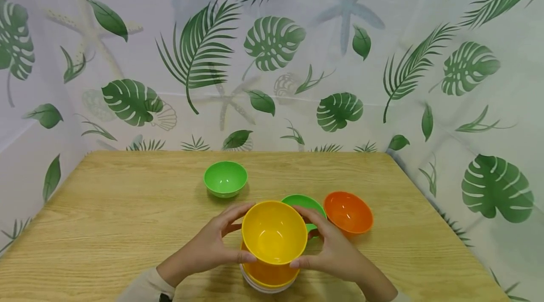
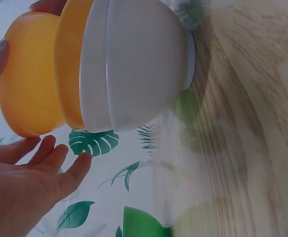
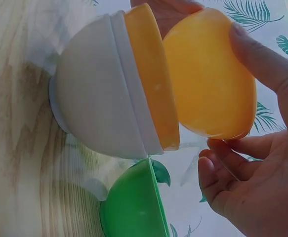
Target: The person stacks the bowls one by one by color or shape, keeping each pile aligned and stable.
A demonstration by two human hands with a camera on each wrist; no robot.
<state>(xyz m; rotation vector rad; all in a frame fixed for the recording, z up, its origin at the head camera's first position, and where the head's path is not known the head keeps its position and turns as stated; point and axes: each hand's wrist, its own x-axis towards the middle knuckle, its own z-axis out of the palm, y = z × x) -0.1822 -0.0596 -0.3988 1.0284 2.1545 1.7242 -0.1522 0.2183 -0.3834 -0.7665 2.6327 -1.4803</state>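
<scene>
Both hands hold a yellow bowl (image 1: pixel 274 231) over a stack of bowls near the table's front. My left hand (image 1: pixel 216 240) grips its left side, thumb at the near rim and fingers on the far side. On the right side, my right hand (image 1: pixel 335 245) grips it the same way. Below it, the stack has another yellow bowl (image 3: pixel 151 74) on top, nested in white bowls (image 2: pixel 144 64). In both wrist views the held bowl is tilted and overlaps the stack's top; whether they touch I cannot tell.
One green bowl (image 1: pixel 225 179) stands upright at the back, left of the stack. Another green bowl (image 1: pixel 301 202), partly hidden by the right hand, sits beside an orange bowl (image 1: pixel 348 212) on the right. The wooden table (image 1: pixel 127 207) meets a leaf-patterned curtain (image 1: pixel 272 118) behind.
</scene>
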